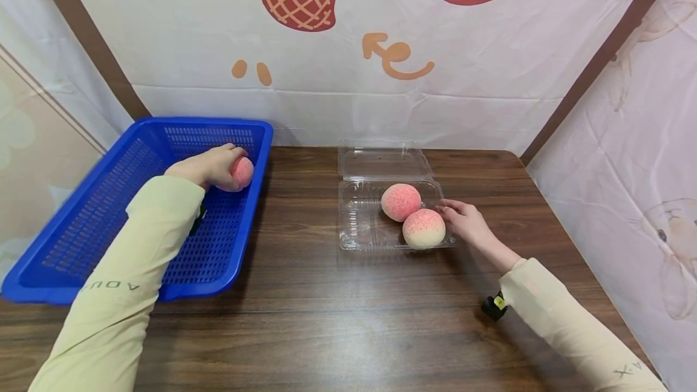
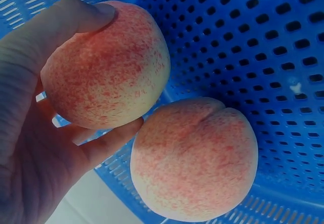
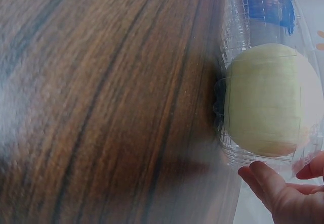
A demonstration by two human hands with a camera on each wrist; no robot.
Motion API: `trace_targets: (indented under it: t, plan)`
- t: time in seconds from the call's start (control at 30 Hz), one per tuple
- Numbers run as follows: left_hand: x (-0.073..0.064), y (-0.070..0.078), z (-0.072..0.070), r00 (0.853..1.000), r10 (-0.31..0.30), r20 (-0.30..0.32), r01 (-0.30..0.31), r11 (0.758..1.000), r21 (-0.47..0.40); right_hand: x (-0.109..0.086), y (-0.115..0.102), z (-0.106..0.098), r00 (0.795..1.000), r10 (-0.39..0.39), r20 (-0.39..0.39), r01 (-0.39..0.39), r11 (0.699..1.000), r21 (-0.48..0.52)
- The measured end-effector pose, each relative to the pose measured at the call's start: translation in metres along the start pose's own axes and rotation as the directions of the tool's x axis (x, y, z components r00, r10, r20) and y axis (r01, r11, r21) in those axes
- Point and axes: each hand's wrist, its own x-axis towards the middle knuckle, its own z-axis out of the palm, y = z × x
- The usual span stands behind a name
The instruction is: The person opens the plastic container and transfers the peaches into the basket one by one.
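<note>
My left hand (image 1: pixel 209 165) reaches into the blue basket (image 1: pixel 265 156) and grips a pink-and-cream peach (image 2: pixel 114 70), its thumb on top and fingers curled beneath. A second peach (image 2: pixel 195 158) lies right beside it in the basket, mostly hidden in the head view. At the right, my right hand (image 1: pixel 467 221) holds the right side of a clear plastic clamshell box (image 1: pixel 356 222), thumb near the rim and fingers against the outer wall. Inside the box's right half sit two peaches, one farther back (image 1: pixel 401 201) and one in front (image 1: pixel 424 228).
The box's clear lid (image 1: pixel 386 163) lies folded back toward the printed cloth wall (image 1: pixel 316 101). Under everything is a dark wooden table (image 1: pixel 327 307), its right edge slanting past my right arm. The basket's raised sides surround my left hand.
</note>
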Motion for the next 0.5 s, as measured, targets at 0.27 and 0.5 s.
trace_targets:
  t: [0.27, 0.5]
  plan:
    - [0.000, 0.000, -0.004, 0.999, -0.033, 0.017, 0.033, 0.999, 0.008, 0.000, -0.001, 0.000, 1.000, -0.001, 0.003, 0.001, 1.000, 0.002]
    - [-0.001, 0.002, -0.013, 0.999, -0.035, 0.031, 0.035, 0.999, 0.015, -0.001, -0.001, 0.000, 1.000, -0.001, 0.001, 0.001, 1.000, 0.005]
